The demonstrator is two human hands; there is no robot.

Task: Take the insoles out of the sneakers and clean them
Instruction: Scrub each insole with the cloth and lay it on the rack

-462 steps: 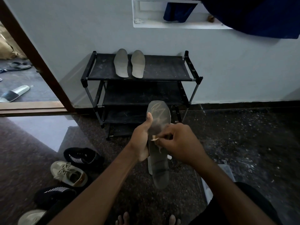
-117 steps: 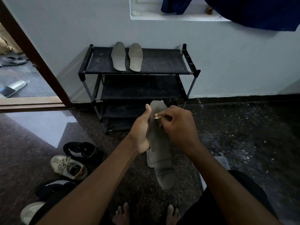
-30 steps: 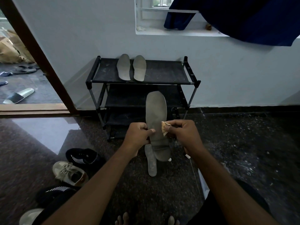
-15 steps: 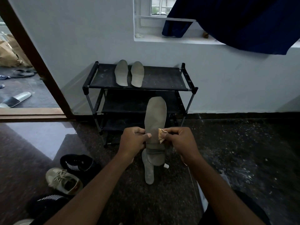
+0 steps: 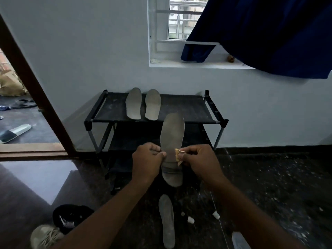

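Head view: an upright insole (image 5: 172, 139) stands between both hands, left hand (image 5: 146, 163) gripping its edge, right hand (image 5: 199, 161) pinching a cloth scrap (image 5: 178, 155) against it.

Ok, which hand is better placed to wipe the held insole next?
Right. The right hand pinches the small cloth at the insole's edge; the left hand is busy gripping the insole upright.
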